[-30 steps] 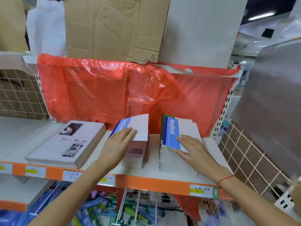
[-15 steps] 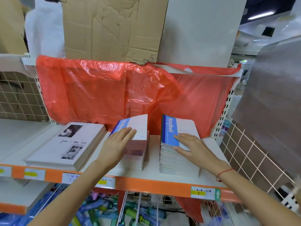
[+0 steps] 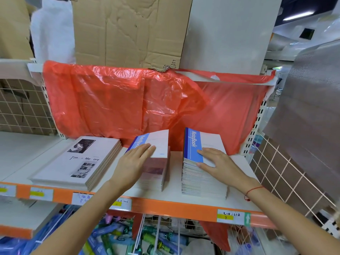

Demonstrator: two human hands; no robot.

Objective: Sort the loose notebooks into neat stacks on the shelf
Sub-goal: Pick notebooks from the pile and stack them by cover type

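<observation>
Two hands flat on two notebook stacks on the shelf

The left hand (image 3: pixel 135 160) lies with straight fingers on the middle notebook stack (image 3: pixel 156 162), whose cover shows at the hand's 1 o'clock. The right hand (image 3: pixel 216 162) rests flat, fingers spread, on the right notebook stack (image 3: pixel 200 179), blue spine at its 10 o'clock. Both stacks sit on the white shelf (image 3: pixel 174 181), near but apart, before red plastic sheeting (image 3: pixel 119 100).

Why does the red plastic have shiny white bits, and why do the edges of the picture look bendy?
Head view: the red plastic sheet is crinkled and glares under ceiling lights; the wide-angle lens bows the shelf edge; the corners look smeared.
</observation>
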